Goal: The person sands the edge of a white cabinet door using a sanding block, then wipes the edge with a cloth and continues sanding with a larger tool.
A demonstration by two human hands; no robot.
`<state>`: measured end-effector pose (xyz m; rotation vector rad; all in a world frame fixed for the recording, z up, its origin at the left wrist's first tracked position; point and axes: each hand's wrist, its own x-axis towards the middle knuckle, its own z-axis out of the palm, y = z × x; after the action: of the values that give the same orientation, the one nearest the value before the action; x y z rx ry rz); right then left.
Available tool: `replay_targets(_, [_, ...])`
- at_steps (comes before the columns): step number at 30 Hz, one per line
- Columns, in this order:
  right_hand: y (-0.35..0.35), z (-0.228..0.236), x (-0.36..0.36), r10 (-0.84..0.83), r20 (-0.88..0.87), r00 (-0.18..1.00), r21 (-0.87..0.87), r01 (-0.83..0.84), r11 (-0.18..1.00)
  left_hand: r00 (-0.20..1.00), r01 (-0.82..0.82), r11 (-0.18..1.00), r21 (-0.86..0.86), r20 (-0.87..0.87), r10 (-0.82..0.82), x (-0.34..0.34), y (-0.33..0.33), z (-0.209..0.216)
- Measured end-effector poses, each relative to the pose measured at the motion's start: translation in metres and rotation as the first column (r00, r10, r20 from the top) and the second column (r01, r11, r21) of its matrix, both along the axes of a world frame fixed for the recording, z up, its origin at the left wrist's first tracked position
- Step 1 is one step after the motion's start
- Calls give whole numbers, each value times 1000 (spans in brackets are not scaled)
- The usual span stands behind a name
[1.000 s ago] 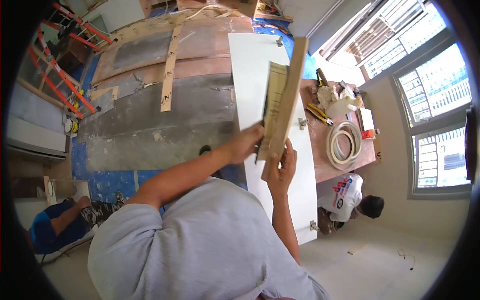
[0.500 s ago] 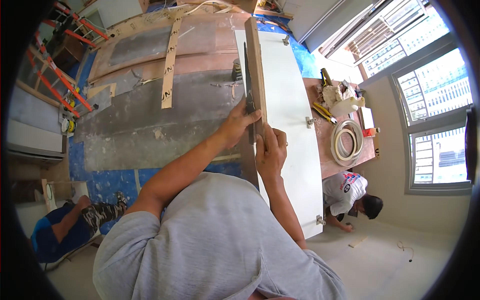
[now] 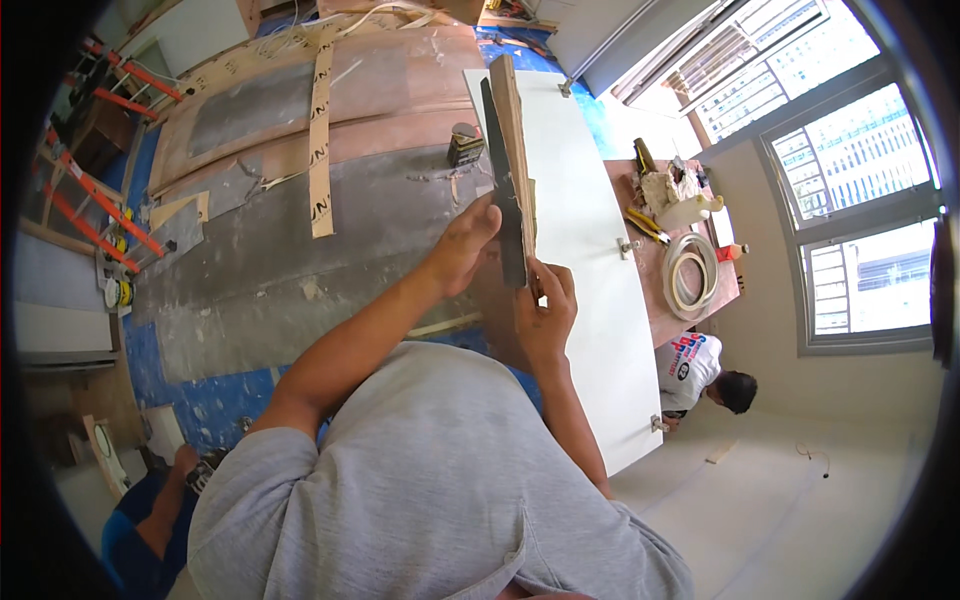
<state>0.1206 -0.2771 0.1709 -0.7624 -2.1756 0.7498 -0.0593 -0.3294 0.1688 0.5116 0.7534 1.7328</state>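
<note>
A long narrow wooden board (image 3: 513, 130), tilted a little, points away from me. Along its left side runs a thin dark strip (image 3: 508, 215). My left hand (image 3: 462, 245) is at the left of the strip, thumb raised and off the board; its other fingers are mostly hidden. With bent fingers, my right hand (image 3: 547, 315) grips the near end of the board and strip. Under and to the right of the board lies a white door panel (image 3: 585, 300) with metal hinges along its right edge.
A small tin (image 3: 465, 145) stands on the dusty grey work surface (image 3: 380, 220). Coiled edging (image 3: 690, 278) and pliers (image 3: 648, 225) lie on a side board at right. One person (image 3: 695, 370) crouches at right; another (image 3: 150, 530) is at lower left. An orange ladder (image 3: 105, 200) is at left.
My left thumb has come off the strip and that hand has shifted left. My right hand has moved slightly down the board. The crouching person at right is now further behind the panel.
</note>
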Motion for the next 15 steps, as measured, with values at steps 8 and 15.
replay_targets(8, [-12, -4, -25, 14, -276, 961, -542, -168, 824, 988, -106, 994, 27, 115, 102, -30, 17, 6])
replay_targets(15, [-19, 1, -40, -134, -494, 859, -827, -416, 377, 977, -192, 981, -14, -97, 190, -43, 21, 11])
